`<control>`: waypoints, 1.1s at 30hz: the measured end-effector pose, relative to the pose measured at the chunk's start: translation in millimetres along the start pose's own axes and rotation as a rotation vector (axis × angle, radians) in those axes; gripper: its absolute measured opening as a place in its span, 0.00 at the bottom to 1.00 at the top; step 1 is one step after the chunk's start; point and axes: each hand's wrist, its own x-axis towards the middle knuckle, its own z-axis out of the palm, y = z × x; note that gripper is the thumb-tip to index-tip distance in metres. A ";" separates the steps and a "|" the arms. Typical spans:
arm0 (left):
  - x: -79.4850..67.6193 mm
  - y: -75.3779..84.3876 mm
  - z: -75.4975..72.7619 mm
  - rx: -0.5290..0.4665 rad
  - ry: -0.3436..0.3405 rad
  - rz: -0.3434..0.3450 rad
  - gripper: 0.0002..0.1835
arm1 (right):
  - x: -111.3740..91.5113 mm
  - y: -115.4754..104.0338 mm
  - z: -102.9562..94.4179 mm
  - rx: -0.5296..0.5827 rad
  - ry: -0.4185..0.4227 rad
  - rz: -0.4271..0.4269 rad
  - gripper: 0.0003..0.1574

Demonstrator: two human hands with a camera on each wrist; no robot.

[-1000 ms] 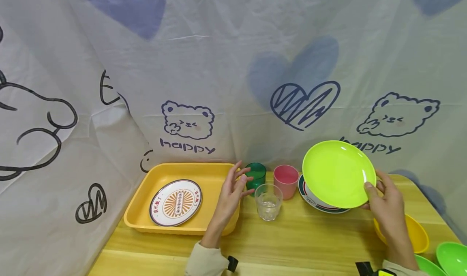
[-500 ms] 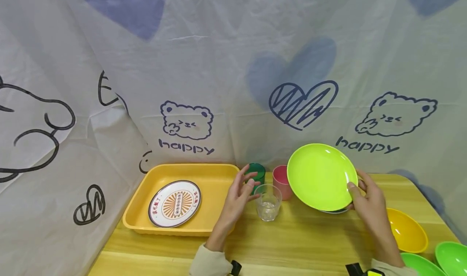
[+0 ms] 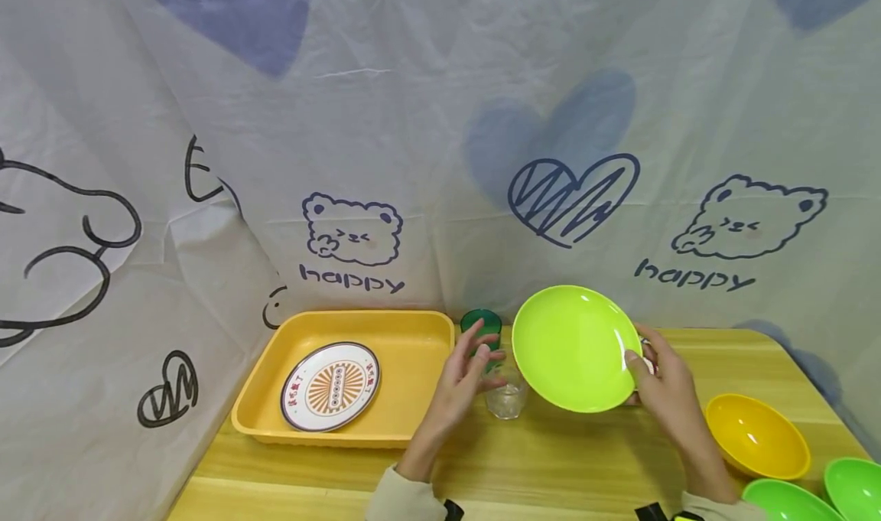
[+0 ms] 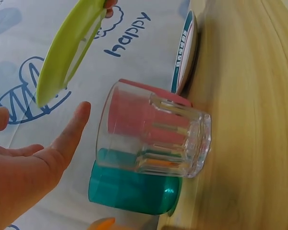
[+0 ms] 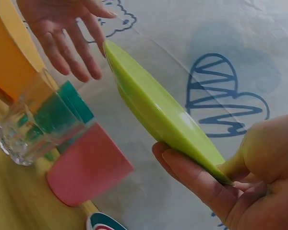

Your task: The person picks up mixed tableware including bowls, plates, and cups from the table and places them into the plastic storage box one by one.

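My right hand (image 3: pixel 664 379) grips a lime-green plate (image 3: pixel 577 349) by its right edge, thumb on top and fingers beneath. The plate is tilted and held up above the cups, as the right wrist view shows. My left hand (image 3: pixel 460 383) is raised just left of the plate with its fingers spread, holding nothing. Below it are a clear glass (image 4: pixel 156 129), a green cup (image 4: pixel 134 189) and a pink cup (image 5: pixel 89 165); in the head view the lime-green plate hides the pink one. A white plate with a patterned rim (image 4: pixel 185 50) lies beyond the cups.
A yellow tray (image 3: pixel 413 421) on the left holds a white plate with an orange sunburst (image 3: pixel 330 387). At the right front stand a yellow bowl (image 3: pixel 757 437) and two green bowls (image 3: pixel 791 502). A printed cloth (image 3: pixel 440 123) hangs behind the table.
My right hand has carried the lime-green plate leftward and slightly down, over the cups. My left hand has shifted a little to the right, fingers still spread.
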 end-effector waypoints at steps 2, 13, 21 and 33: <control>-0.5 0.0 2.1 -0.003 -0.003 -0.003 0.30 | -0.7 -0.8 4.6 0.001 -0.015 -0.003 0.32; -3.6 -2.6 7.2 0.045 0.024 -0.068 0.30 | -1.8 -4.2 26.7 -0.005 -0.078 -0.009 0.30; -6.3 -2.0 6.5 0.009 0.007 -0.081 0.27 | -3.2 -9.6 34.8 -0.024 -0.105 -0.007 0.30; -6.3 -1.3 5.6 0.012 0.006 -0.103 0.26 | -2.5 -7.2 36.5 -0.026 -0.124 0.001 0.31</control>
